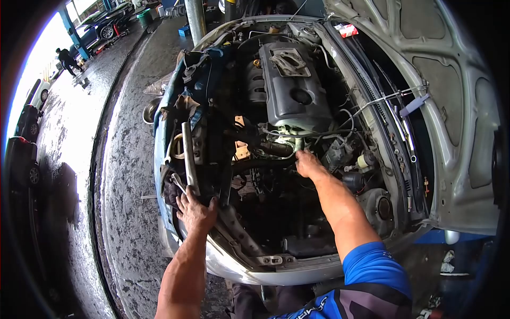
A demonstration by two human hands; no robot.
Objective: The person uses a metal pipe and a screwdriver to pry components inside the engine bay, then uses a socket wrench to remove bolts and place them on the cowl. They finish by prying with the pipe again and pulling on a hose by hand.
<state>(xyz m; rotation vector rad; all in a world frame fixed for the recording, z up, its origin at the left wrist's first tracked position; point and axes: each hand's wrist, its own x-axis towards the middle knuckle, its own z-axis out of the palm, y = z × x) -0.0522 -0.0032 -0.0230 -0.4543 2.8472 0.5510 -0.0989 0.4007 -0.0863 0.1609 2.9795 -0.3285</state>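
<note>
My left hand (197, 211) rests on the front frame of the car, fingers and thumb spread. Just beyond its fingertips lies a long grey metal bar (189, 159), and a smaller shiny wrench-like tool (178, 182) sits beside it. My right hand (309, 163) reaches deep into the engine bay with its fingers closed, by a pale, brightly lit tube-shaped piece (299, 143); what the fingers hold I cannot tell. A strong light falls on the parts around there, below the end of the black engine cover (297, 95).
A dirty plate-like part (289, 62) lies on the engine cover. The raised hood (451, 106) stands at the right, with a ratchet-like tool (406, 133) near its edge. A metal bowl (151, 110) is beside the bumper. Far left, a person (68, 60) walks on wet floor near parked cars.
</note>
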